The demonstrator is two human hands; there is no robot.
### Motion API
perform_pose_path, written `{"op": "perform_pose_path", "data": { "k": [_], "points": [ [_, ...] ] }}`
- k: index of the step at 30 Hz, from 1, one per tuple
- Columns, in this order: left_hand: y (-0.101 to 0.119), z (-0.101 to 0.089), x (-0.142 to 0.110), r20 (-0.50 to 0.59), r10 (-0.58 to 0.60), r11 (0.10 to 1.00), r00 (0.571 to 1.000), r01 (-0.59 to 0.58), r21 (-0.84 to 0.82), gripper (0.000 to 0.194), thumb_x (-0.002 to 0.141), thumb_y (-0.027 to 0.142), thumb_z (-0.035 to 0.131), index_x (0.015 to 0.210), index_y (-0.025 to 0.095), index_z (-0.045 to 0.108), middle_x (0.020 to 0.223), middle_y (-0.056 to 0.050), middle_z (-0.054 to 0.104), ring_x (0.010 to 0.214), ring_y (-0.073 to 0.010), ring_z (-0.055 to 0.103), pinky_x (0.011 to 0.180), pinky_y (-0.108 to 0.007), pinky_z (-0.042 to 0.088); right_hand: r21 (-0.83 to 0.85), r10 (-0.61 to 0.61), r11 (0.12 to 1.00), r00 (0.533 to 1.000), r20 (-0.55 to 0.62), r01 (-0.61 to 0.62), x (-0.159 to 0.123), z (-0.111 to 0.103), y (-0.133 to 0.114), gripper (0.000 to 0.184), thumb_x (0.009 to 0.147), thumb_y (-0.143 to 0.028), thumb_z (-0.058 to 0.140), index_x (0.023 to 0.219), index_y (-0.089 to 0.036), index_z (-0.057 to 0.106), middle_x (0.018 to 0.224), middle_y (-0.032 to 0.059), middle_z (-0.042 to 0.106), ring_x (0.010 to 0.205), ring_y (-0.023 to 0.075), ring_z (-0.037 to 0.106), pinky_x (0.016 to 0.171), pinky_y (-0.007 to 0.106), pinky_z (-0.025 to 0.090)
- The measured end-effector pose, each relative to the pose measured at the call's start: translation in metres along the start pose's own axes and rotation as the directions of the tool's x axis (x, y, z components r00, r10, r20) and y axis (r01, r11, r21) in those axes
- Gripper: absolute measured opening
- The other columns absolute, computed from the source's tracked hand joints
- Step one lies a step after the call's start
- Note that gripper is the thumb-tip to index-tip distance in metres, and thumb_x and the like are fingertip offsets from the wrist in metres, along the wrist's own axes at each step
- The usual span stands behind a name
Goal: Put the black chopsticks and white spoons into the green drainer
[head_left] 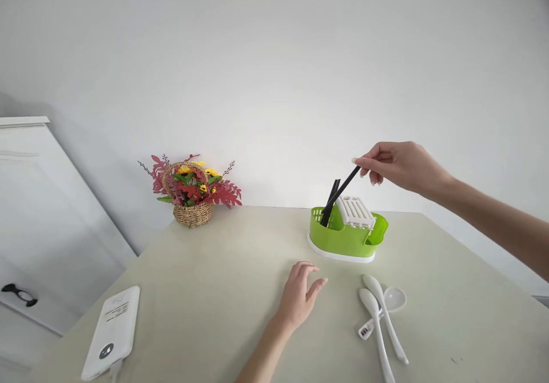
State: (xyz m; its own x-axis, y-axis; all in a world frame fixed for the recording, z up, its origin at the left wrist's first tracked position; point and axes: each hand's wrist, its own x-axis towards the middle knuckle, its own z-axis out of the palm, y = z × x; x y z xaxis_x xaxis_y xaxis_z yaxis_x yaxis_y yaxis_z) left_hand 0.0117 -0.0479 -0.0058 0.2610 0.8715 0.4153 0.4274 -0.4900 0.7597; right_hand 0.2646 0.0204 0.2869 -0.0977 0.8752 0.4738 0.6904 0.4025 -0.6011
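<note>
Between the thumb and fingers of my right hand (pixel 397 164) is the upper end of a black chopstick (pixel 345 184). It slants down to the left into the open left compartment of a green utensil holder (pixel 343 240). More black chopsticks (pixel 333 191) lean in that same compartment. A white slotted rack (pixel 355 211) covers the holder's middle, and a small green cup (pixel 378 230) sits at its right end. My left hand (pixel 298 294) rests on the table in front of the holder, fingers loosely bent and apart, holding nothing.
Several white spoons (pixel 383 308) lie crossed on the table (pixel 214 308), right of my left hand. A woven basket of artificial flowers (pixel 193 214) stands by the wall at the back left. A white power bank (pixel 114 331) with a cable lies front left, near a white cabinet (pixel 43 228).
</note>
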Motion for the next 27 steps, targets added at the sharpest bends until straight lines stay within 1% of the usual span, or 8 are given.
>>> {"op": "perform_pose_path", "data": {
  "k": [5, 10, 12, 15, 19, 22, 25, 27],
  "points": [
    [0.003, 0.001, -0.001, 0.018, 0.008, 1.000, 1.000, -0.008, 0.014, 0.021, 0.105, 0.041, 0.054, 0.116, 0.025, 0.062, 0.122, -0.008, 0.065, 0.121, -0.0238, 0.061, 0.107, -0.043, 0.051, -0.027, 0.053, 0.998, 0.994, 0.101, -0.050, 0.021, 0.038, 0.021, 0.039, 0.087, -0.060, 0.070, 0.077, -0.022, 0.068, 0.078, 0.0010, 0.079, 0.057, 0.0137, 0.067, 0.060, 0.028, 0.053],
    [0.004, 0.004, -0.001, 0.023, 0.006, 1.000, 1.000, -0.006, 0.029, 0.019, 0.104, 0.039, 0.056, 0.114, 0.024, 0.062, 0.116, -0.007, 0.067, 0.116, -0.0236, 0.062, 0.104, -0.043, 0.051, -0.009, 0.144, 0.989, 0.965, 0.221, -0.145, 0.035, 0.077, 0.046, 0.035, 0.084, -0.057, 0.073, 0.076, -0.023, 0.068, 0.080, 0.0008, 0.081, 0.057, 0.0143, 0.069, 0.061, 0.028, 0.057],
    [0.003, 0.006, 0.000, 0.026, 0.003, 0.999, 1.000, -0.004, 0.043, 0.018, 0.104, 0.038, 0.057, 0.112, 0.024, 0.063, 0.115, -0.007, 0.067, 0.114, -0.0240, 0.062, 0.102, -0.043, 0.051, 0.003, 0.174, 0.983, 0.951, 0.256, -0.181, 0.040, 0.088, 0.055, 0.033, 0.085, -0.054, 0.073, 0.076, -0.022, 0.069, 0.081, 0.0011, 0.081, 0.058, 0.0145, 0.070, 0.063, 0.029, 0.059],
    [0.002, 0.008, 0.000, 0.031, -0.004, 0.998, 1.000, 0.002, 0.056, 0.017, 0.103, 0.038, 0.058, 0.111, 0.023, 0.063, 0.114, -0.007, 0.068, 0.112, -0.0245, 0.062, 0.100, -0.043, 0.052, 0.006, 0.217, 0.973, 0.930, 0.295, -0.229, 0.049, 0.097, 0.065, 0.029, 0.087, -0.049, 0.073, 0.076, -0.022, 0.070, 0.082, 0.0012, 0.081, 0.062, 0.0153, 0.072, 0.066, 0.029, 0.062],
    [0.000, 0.011, 0.001, 0.034, -0.003, 0.997, 0.999, 0.001, 0.075, 0.018, 0.103, 0.038, 0.057, 0.109, 0.023, 0.065, 0.113, -0.007, 0.068, 0.111, -0.0243, 0.062, 0.099, -0.043, 0.053, -0.085, 0.290, 0.957, 0.913, 0.286, -0.277, 0.064, 0.103, 0.073, 0.024, 0.089, -0.043, 0.072, 0.078, -0.022, 0.072, 0.082, 0.0009, 0.082, 0.064, 0.0166, 0.075, 0.070, 0.030, 0.063],
    [0.000, 0.013, 0.003, 0.041, 0.005, 0.996, 0.999, -0.009, 0.089, 0.017, 0.103, 0.037, 0.057, 0.105, 0.023, 0.066, 0.110, -0.007, 0.068, 0.109, -0.0238, 0.063, 0.100, -0.042, 0.053, -0.172, 0.299, 0.950, 0.915, 0.270, -0.260, 0.071, 0.107, 0.074, 0.019, 0.093, -0.037, 0.067, 0.086, -0.020, 0.073, 0.081, 0.0010, 0.081, 0.063, 0.0169, 0.075, 0.073, 0.032, 0.062],
    [0.000, 0.013, 0.004, 0.051, 0.008, 0.995, 0.999, -0.013, 0.096, 0.015, 0.103, 0.034, 0.056, 0.102, 0.023, 0.067, 0.108, -0.007, 0.067, 0.108, -0.0231, 0.063, 0.099, -0.042, 0.053, -0.312, 0.249, 0.934, 0.945, 0.210, -0.177, 0.068, 0.109, 0.067, 0.025, 0.097, -0.034, 0.058, 0.109, -0.017, 0.072, 0.083, 0.0038, 0.081, 0.065, 0.0204, 0.074, 0.072, 0.036, 0.060],
    [0.000, 0.012, 0.004, 0.047, 0.008, 0.996, 0.999, -0.012, 0.092, 0.014, 0.103, 0.031, 0.055, 0.101, 0.023, 0.067, 0.108, -0.007, 0.067, 0.107, -0.0228, 0.063, 0.098, -0.041, 0.053, -0.434, 0.159, 0.897, 0.979, 0.131, -0.087, 0.056, 0.107, 0.056, 0.035, 0.097, -0.033, 0.055, 0.127, -0.017, 0.067, 0.090, 0.0053, 0.082, 0.070, 0.0240, 0.074, 0.068, 0.037, 0.056]
  ]
}}
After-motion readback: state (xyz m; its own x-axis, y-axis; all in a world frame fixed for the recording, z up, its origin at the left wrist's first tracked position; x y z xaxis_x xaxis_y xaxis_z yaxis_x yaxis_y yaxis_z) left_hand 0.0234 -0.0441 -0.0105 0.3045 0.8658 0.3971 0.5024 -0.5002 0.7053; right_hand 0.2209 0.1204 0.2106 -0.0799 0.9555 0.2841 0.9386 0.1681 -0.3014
